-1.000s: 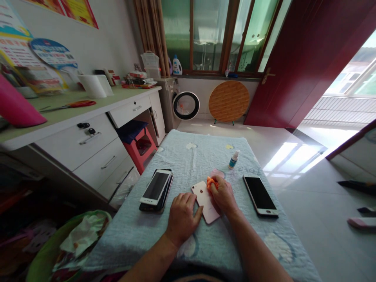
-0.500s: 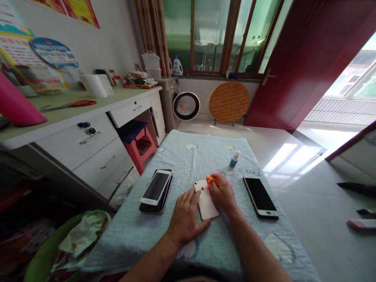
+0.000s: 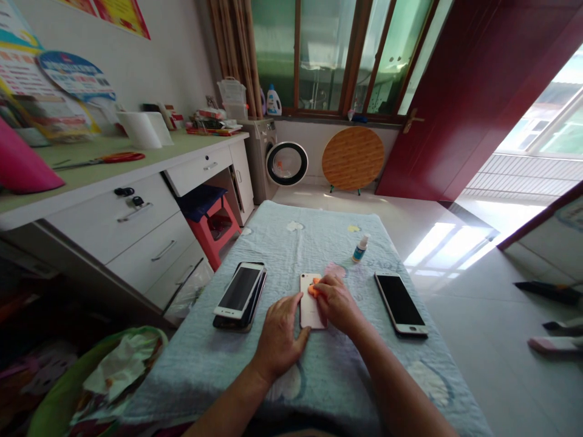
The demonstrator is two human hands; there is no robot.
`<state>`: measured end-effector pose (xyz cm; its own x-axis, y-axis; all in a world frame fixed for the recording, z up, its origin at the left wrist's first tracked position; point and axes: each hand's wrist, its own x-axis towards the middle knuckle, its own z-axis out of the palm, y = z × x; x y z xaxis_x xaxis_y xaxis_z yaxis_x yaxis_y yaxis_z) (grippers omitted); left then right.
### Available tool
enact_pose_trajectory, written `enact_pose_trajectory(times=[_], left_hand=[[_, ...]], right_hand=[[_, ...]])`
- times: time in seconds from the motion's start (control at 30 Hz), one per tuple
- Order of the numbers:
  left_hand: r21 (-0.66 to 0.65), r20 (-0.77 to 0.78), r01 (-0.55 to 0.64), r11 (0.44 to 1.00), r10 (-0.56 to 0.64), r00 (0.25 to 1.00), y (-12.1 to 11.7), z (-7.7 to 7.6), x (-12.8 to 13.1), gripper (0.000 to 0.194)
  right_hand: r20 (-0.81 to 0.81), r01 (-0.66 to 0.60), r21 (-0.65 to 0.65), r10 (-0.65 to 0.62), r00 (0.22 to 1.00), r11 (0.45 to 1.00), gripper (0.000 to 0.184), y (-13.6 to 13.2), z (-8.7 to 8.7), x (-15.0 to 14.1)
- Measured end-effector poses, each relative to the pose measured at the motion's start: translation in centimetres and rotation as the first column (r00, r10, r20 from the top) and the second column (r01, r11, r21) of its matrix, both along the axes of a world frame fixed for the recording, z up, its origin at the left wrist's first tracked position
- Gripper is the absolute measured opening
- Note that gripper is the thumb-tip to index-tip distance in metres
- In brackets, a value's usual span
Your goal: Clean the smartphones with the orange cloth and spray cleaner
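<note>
A pale pink smartphone (image 3: 312,317) lies back up on the cloth-covered table. My left hand (image 3: 277,334) holds it steady, fingertips at its left edge and thumb at its bottom edge. In my right hand (image 3: 337,300) a bunched orange cloth (image 3: 314,287) is pinched and pressed on the phone's upper back, hiding part of it. Left of my hands, a white phone (image 3: 240,291) rests on top of a dark phone (image 3: 248,321). To the right lies another white phone (image 3: 401,303), its black screen up. A small spray bottle (image 3: 360,249) stands upright beyond my right hand.
A light blue cloth (image 3: 314,237) with a printed pattern covers the table. On the left are a desk (image 3: 182,155) with drawers, a red stool (image 3: 214,230) and a green bin (image 3: 59,394) holding crumpled paper. Behind stand a washing machine (image 3: 260,152) and a round wooden tabletop (image 3: 353,158).
The orange cloth in my right hand has moved left and slightly down across the phone's back. The phone now sits straighter, its lower end shifted left. My left hand has moved slightly left.
</note>
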<state>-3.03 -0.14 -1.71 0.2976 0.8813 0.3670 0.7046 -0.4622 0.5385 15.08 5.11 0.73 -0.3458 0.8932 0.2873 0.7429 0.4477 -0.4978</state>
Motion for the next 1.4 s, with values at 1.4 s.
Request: enact_pose_trajectory(times=[1.4], left_hand=[[-0.004,-0.016,0.021,1.000,-0.021,1.000,0.2,-0.9,-0.2,0.072]], right_hand=[[0.025,-0.191,0.009,0.191,0.981,0.982,0.019,-1.4,0.1,-0.9]])
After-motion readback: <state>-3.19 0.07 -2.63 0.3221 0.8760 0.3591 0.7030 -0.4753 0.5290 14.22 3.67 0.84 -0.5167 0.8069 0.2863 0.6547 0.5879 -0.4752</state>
